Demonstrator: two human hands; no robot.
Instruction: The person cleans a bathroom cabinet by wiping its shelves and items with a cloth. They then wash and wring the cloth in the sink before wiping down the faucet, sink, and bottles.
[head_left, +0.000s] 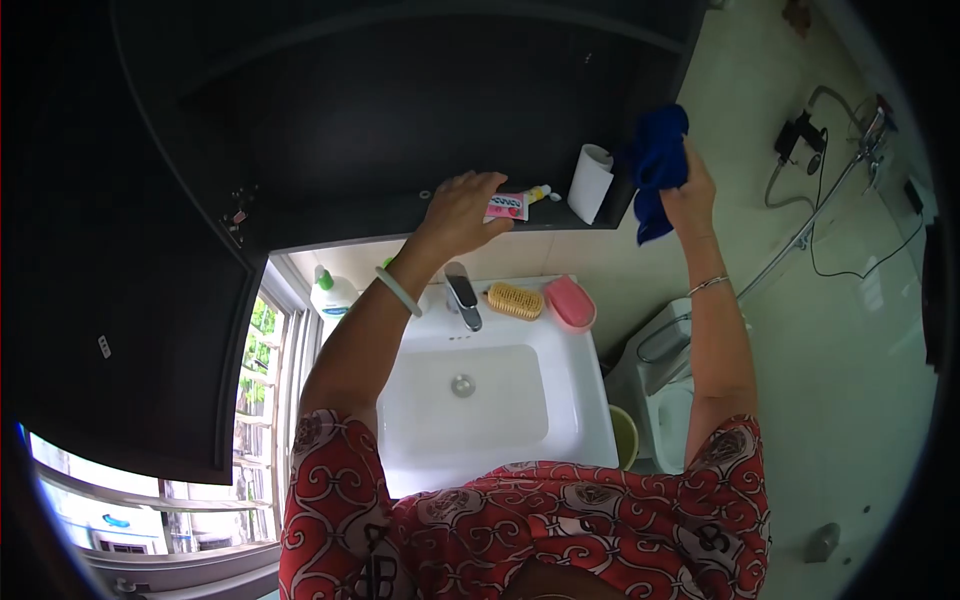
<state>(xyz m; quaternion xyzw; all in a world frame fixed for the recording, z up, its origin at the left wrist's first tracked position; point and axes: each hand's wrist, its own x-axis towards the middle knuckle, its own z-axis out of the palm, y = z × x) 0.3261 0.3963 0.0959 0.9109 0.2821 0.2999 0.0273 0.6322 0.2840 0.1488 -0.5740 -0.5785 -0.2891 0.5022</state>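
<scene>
My left hand (465, 214) reaches to the front edge of the dark cabinet shelf, fingers and thumb spread. Between them lies one end of a pink and white toothpaste tube (508, 206); the hand hides its other end. Beside it is a smaller yellow tube (538, 194) with a white cap. A white paper roll (591, 184) stands farther right on the shelf. My right hand (691, 196) is raised at the cabinet's right side, closed around a crumpled dark blue cloth (659, 150), part of which hangs below the fingers.
Below is a white sink (583, 400) with a faucet (462, 296), a yellow bristle brush (515, 301) and a pink soap dish (570, 303). A pump bottle (331, 294) stands left. An open cabinet door (130, 330) hangs left; a toilet (668, 410) and a shower hose (790, 245) are right.
</scene>
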